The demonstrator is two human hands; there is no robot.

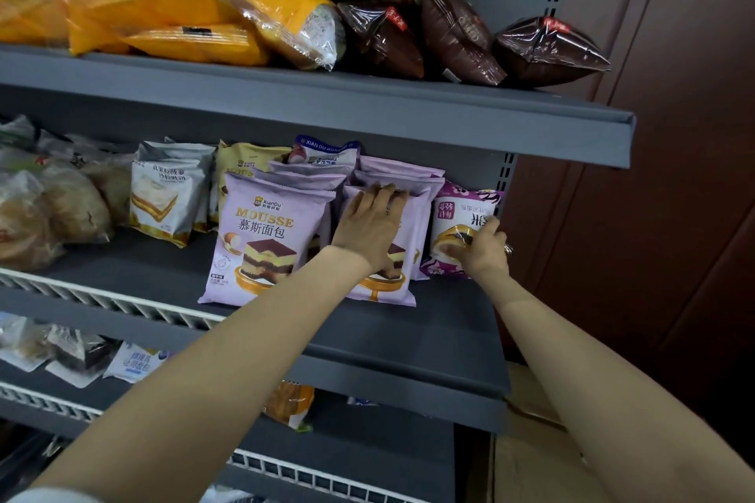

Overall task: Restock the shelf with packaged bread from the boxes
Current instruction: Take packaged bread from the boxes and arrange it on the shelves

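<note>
Most of the middle shelf (408, 343) is stocked; a purple-and-white bread pack (457, 216) is clamped in the right hand (484, 251) fingers at its right end. The left hand (374, 227) is pressed flat, fingers apart, against the lilac mousse packs (261, 241), while a box (531, 466) near the floor suggests more stock is left.

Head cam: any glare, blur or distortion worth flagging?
Head view: glare streaks on the clear wrap of the yellow packs and brown packs up top; mousse pack print sharp; left hand and right hand slightly soft; shelf edge bows from the wide lens; lower shelves dim.
</note>
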